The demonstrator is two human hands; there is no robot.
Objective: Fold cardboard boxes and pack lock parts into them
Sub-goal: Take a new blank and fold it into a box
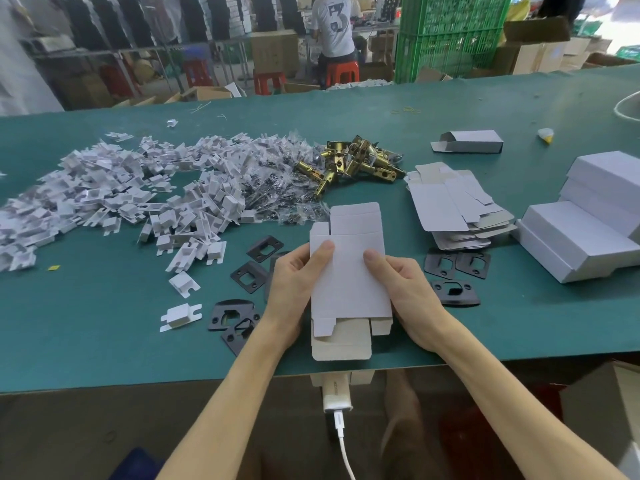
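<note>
Flat white box blank [349, 282], end flaps unfolded, left grip [293, 276] and right grip [403, 279] pinching its sides

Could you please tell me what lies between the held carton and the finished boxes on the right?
In the head view, black plates lie on the table between the carton and the finished boxes.

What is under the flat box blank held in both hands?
Green table shows around the box blank. Fingers of the left hand and right hand beneath it are covered.
</note>
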